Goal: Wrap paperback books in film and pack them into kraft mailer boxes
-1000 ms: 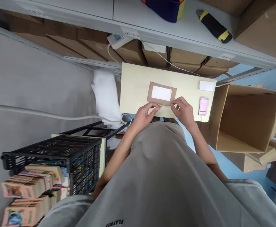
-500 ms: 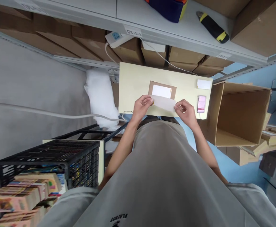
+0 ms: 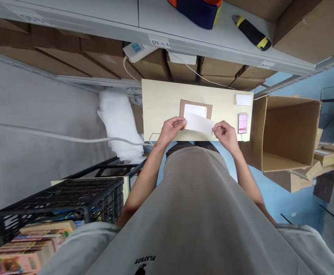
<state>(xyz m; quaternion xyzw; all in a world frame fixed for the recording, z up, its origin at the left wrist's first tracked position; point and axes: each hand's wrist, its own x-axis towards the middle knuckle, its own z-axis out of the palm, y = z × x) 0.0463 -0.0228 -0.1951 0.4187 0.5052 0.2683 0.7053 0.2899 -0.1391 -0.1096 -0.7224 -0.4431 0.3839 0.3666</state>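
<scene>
White paper slip (image 3: 199, 123) spans between both hands' pinched grips (image 3: 185, 122) (image 3: 214, 130), fingertips closed on its ends.

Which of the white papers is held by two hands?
The front paper, pinched between left hand and right hand; one paper lies on the brown packet, another near the phone.

On the pale counter (image 3: 161, 103), a brown cardboard piece (image 3: 182, 108) bearing a white label (image 3: 194, 109) lies just beyond your hands (image 3: 198, 128); right of them rest a pink-screened phone (image 3: 242, 123) and, farther out, a small white item (image 3: 243, 100).
</scene>
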